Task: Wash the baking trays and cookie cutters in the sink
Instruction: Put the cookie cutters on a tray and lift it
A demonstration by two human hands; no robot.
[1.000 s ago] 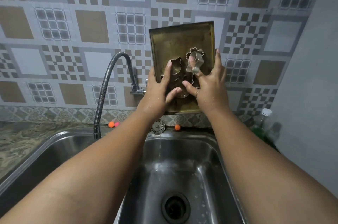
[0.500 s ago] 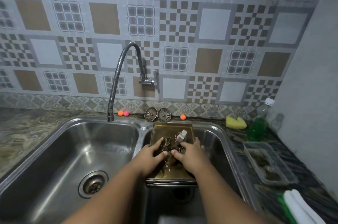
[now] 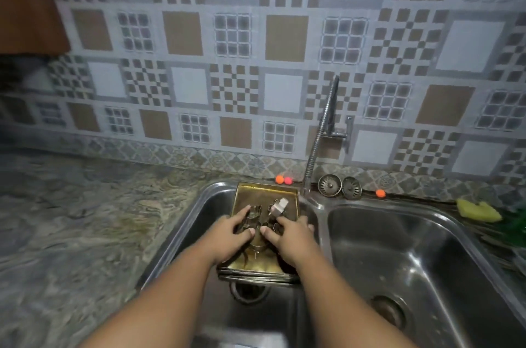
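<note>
A stack of brass-coloured baking trays (image 3: 264, 193) is held level over the left basin of the steel double sink (image 3: 173, 236). Several metal cookie cutters (image 3: 254, 213) lie on the top tray, one of them with a pale tag (image 3: 279, 204). My left hand (image 3: 229, 238) grips the stack's left side, with fingers curled over a cutter. My right hand (image 3: 294, 243) grips the right side, its fingers pinning other cutters. The stack's underside is hidden.
A flexible faucet (image 3: 320, 140) hangs behind the trays. Two drain strainers (image 3: 330, 185) and small orange balls (image 3: 279, 179) line the back ledge. At the far right are a yellow sponge (image 3: 478, 209) and a green bottle (image 3: 518, 231). The marbled counter (image 3: 71, 219) lies left, the right basin (image 3: 398, 248) alongside.
The trays were upright against the wall, then came down flat over the right basin, and now sit over the left basin. Both hands kept their hold throughout.
</note>
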